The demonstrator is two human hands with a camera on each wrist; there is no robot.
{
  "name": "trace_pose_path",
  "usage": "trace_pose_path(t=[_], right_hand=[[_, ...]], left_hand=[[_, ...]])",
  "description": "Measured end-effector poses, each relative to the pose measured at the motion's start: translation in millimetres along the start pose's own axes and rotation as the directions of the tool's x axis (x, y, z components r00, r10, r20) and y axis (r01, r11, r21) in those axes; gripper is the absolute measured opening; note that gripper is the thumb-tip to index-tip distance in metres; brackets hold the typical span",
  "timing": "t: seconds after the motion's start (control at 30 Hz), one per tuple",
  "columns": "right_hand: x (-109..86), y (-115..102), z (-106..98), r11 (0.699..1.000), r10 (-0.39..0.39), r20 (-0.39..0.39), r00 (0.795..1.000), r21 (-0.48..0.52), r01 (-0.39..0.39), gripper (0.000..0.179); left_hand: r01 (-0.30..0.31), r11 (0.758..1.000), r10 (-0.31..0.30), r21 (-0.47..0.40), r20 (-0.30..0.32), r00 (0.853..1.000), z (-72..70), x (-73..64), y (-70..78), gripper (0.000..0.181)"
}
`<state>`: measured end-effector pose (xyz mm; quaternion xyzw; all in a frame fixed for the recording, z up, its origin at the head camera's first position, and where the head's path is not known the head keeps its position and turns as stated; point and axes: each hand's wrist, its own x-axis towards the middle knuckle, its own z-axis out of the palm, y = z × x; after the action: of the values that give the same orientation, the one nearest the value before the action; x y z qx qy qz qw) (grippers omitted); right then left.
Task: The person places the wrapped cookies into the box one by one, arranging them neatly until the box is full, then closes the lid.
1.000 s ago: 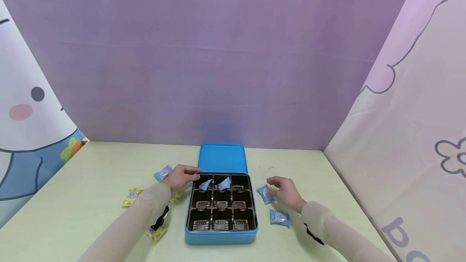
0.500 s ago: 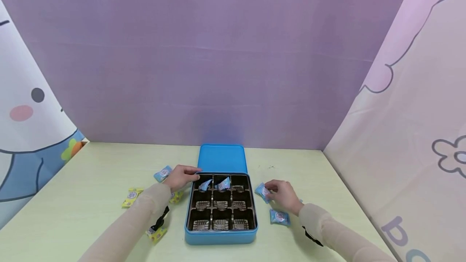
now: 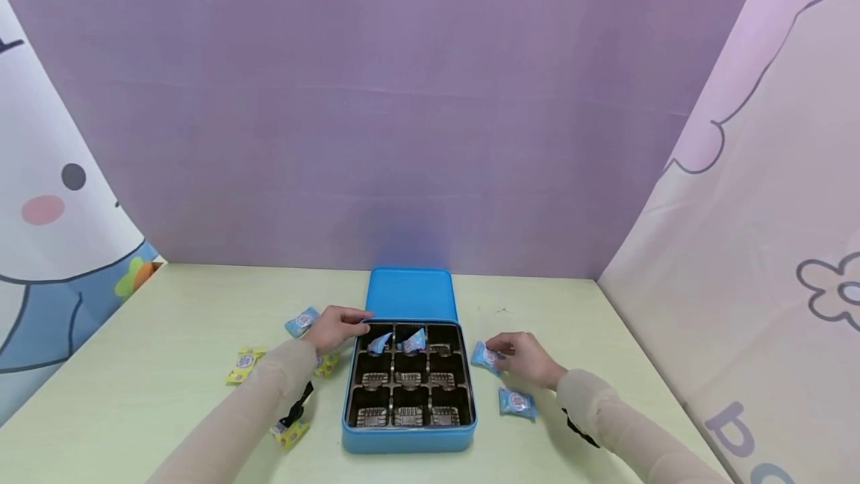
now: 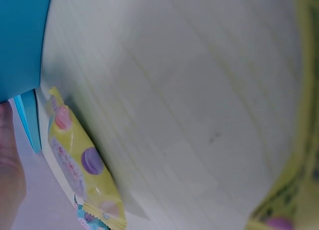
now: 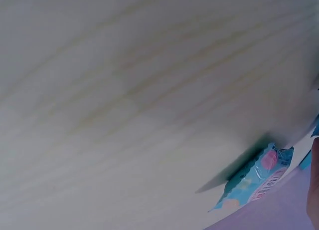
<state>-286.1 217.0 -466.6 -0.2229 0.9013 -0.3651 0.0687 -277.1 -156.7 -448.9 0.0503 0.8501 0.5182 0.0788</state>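
Observation:
My right hand (image 3: 527,359) pinches a blue wrapped candy (image 3: 484,357) at the table, to the right of a blue tin (image 3: 408,439). In the right wrist view, only a sliver of this hand (image 5: 313,185) shows at the edge. Another blue candy (image 3: 516,402) lies just nearer, also seen in the right wrist view. My left hand (image 3: 334,329) rests on the tin's far left corner with fairly straight fingers; its grip is partly hidden. Inside the tin, a black divided tray (image 3: 407,388) has blue candies (image 3: 413,340) in two far compartments, left and middle.
The tin's blue lid (image 3: 411,293) lies open behind it. Left of the tin lie a blue candy (image 3: 301,321) and yellow candies (image 3: 245,365), some partly behind my left arm. A purple backdrop (image 3: 403,110) stands behind the table (image 3: 201,305).
The right hand has shifted slightly left and its fingers have closed on the far blue candy, which has turned a little. The left hand has stayed on the tin.

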Motion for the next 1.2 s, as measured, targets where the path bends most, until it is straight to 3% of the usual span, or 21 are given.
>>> trace_pose_path(t=[0.27, 0.4, 0.77, 1.03, 1.2], right_hand=[[1.3, -0.8, 1.5, 0.995, 0.051, -0.045, 0.998, 0.086, -0.047, 0.035], [1.7, 0.6, 2.6, 0.991, 0.068, -0.03, 0.997, 0.118, -0.064, 0.04], [-0.2, 12.0, 11.1, 0.999, 0.032, 0.024, 0.999, 0.006, -0.032, 0.049], [-2.2, 7.8, 8.1, 0.999, 0.03, 0.027, 0.999, -0.012, -0.029, 0.046], [-1.6, 4.8, 5.1, 0.999, 0.033, 0.04, 0.999, -0.021, -0.032, 0.044]], left_hand=[[0.004, 1.0, -0.004, -0.002, -0.002, 1.0, 0.6, -1.2, 0.2, 0.033], [0.003, 1.0, -0.003, -0.006, -0.005, 1.0, 1.2, -1.2, -0.1, 0.033], [0.007, 1.0, -0.007, -0.01, -0.004, 1.0, 1.8, 3.2, -4.9, 0.033], [0.007, 1.0, -0.007, -0.007, -0.008, 1.0, 0.7, 7.4, -6.3, 0.033], [0.007, 1.0, -0.007, -0.012, -0.01, 1.0, 1.1, 3.1, -3.3, 0.032]])
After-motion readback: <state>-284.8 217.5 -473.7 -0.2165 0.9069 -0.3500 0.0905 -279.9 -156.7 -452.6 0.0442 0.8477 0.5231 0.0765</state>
